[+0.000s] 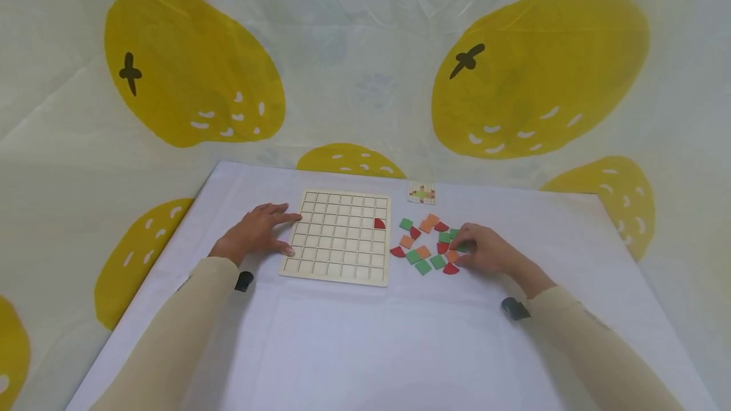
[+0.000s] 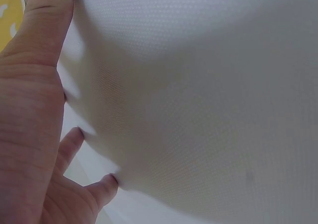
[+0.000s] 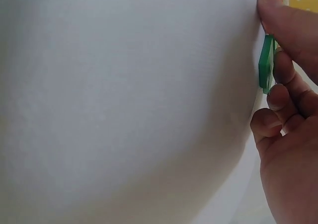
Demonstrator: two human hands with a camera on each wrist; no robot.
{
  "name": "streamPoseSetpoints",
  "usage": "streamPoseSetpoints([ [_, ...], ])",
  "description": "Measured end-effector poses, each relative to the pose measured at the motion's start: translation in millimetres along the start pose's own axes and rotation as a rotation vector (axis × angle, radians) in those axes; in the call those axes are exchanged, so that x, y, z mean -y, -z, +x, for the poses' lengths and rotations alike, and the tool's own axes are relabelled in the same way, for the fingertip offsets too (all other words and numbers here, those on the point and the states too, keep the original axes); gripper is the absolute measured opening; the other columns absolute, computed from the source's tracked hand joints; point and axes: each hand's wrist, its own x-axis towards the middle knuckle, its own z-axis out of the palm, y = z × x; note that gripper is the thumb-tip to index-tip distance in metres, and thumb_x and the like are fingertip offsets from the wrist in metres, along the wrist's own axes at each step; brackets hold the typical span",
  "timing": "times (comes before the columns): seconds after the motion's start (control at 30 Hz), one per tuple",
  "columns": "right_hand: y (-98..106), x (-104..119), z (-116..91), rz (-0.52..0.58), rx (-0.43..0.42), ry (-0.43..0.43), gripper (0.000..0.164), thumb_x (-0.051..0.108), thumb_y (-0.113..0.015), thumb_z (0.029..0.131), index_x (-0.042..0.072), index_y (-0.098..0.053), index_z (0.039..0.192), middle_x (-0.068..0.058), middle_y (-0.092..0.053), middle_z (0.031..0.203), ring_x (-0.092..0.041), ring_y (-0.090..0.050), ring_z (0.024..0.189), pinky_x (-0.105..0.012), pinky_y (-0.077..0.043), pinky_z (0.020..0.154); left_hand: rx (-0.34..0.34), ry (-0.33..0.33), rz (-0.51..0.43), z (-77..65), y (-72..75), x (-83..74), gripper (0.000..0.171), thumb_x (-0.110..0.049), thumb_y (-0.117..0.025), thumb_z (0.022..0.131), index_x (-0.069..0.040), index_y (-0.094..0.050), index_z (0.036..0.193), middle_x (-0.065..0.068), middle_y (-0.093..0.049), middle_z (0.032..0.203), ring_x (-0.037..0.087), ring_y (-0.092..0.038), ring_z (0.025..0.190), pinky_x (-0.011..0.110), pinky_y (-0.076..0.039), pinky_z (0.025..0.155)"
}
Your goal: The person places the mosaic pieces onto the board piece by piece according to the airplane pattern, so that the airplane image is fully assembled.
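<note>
Your left hand [image 1: 259, 231] sits at the left side of the wooden grid board [image 1: 337, 240], fingers spread and thumb well apart from the index finger; both tips touch the board's left edge, nothing clamped between them; the board lies flat on the white table [image 1: 320, 341], left of the loose pieces, with one red quarter-circle [image 1: 379, 224] in its rightmost column, toward the far edge.

Your right hand [image 1: 485, 250] is over the right side of the scattered pieces, fingers bent, thumb on the near side and apart from them; an orange square [image 1: 452, 256] shows between, a red piece [image 1: 450, 268] lies just beside the thumb; the right wrist view puts a green tile [image 3: 267, 62] right by the fingertips, but you cannot tell whether anything is pinched.

The rest of the pieces lie right of the board; a green square [image 1: 406, 224] at the far left, a red wedge [image 1: 397, 252] near the board's right edge, another green piece [image 1: 423, 267] on the near side; some overlap; a small pattern card [image 1: 421, 193] is at the table's far edge, beyond the pieces; behind it all hangs a pale sheet [image 1: 354, 81] with big yellow fruit prints; your sleeves [image 1: 183, 322] are beige.
</note>
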Motion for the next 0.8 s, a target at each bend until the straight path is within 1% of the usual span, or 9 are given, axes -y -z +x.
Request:
streamPoseSetpoints([
  [0.07, -0.1, 1.9, 0.9, -0.005, 0.011, -0.029, 0.024, 0.019, -0.084, 0.088, 0.016, -0.078, 0.11, -0.004, -0.068, 0.111, -0.024, -0.059, 0.108, -0.048, -0.058, 0.098, -0.008, -0.008, 0.001, 0.0, 0.0, -0.3, 0.093, -0.057, -0.087, 0.074, -0.035, -0.049, 0.156, 0.012, -0.033, 0.171, 0.046, -0.024, 0.158, 0.069, -0.021, 0.127],
  [0.17, 0.4, 4.3, 1.8, 0.001, 0.028, -0.076, 0.028, 0.024, -0.084, 0.087, 0.015, -0.076, 0.113, -0.006, -0.068, 0.115, -0.025, -0.059, 0.111, -0.05, -0.059, 0.099, -0.01, -0.011, 0.0, 0.8, -0.3, -0.4, 0.093, -0.057, -0.087, 0.074, -0.036, -0.049, 0.155, 0.012, -0.033, 0.171, 0.045, -0.025, 0.158, 0.069, -0.021, 0.127],
  [0.27, 0.7, 4.8, 1.9, -0.003, 0.029, -0.09, 0.029, 0.026, -0.085, 0.087, 0.014, -0.076, 0.112, -0.008, -0.069, 0.117, -0.026, -0.059, 0.111, -0.05, -0.059, 0.099, -0.007, -0.009, 0.0, 1.9, -0.6, -0.4, 0.092, -0.057, -0.087, 0.074, -0.036, -0.049, 0.155, 0.012, -0.032, 0.171, 0.045, -0.024, 0.158, 0.069, -0.021, 0.127],
  [0.43, 1.7, 5.4, -0.2, -0.023, 0.001, -0.052, 0.023, 0.024, -0.084, 0.087, 0.016, -0.076, 0.107, -0.006, -0.07, 0.113, -0.025, -0.058, 0.107, -0.049, -0.059, 0.097, -0.005, -0.005, -0.003, 2.4, 0.7, -1.3, 0.092, -0.057, -0.087, 0.074, -0.036, -0.049, 0.155, 0.011, -0.033, 0.171, 0.044, -0.025, 0.158, 0.068, -0.021, 0.127],
  [0.57, 3.5, 7.3, -1.4, -0.021, -0.015, -0.021, 0.021, 0.024, -0.085, 0.086, 0.016, -0.076, 0.104, -0.005, -0.07, 0.109, -0.024, -0.057, 0.103, -0.043, -0.058, 0.092, -0.002, -0.003, -0.006, 0.5, 3.1, -2.8, 0.092, -0.056, -0.087, 0.074, -0.035, -0.049, 0.155, 0.012, -0.033, 0.171, 0.044, -0.024, 0.158, 0.068, -0.02, 0.128],
  [0.63, 4.5, 8.9, -1.9, -0.012, -0.017, -0.012, 0.022, 0.024, -0.086, 0.086, 0.016, -0.077, 0.104, -0.004, -0.071, 0.107, -0.023, -0.057, 0.101, -0.039, -0.056, 0.088, 0.001, 0.001, -0.012, 0.0, 3.5, -3.0, 0.092, -0.055, -0.087, 0.074, -0.035, -0.049, 0.155, 0.012, -0.033, 0.171, 0.044, -0.024, 0.159, 0.068, -0.02, 0.128],
  [0.8, 5.6, 14.4, -1.7, 0.051, -0.009, -0.007, 0.022, 0.024, -0.086, 0.086, 0.014, -0.077, 0.103, -0.002, -0.071, 0.101, -0.022, -0.056, 0.096, -0.031, -0.052, 0.079, 0.011, 0.01, -0.018, -0.3, 1.2, -0.3, 0.093, -0.056, -0.087, 0.074, -0.035, -0.049, 0.155, 0.013, -0.032, 0.171, 0.045, -0.024, 0.158, 0.068, -0.021, 0.127],
])
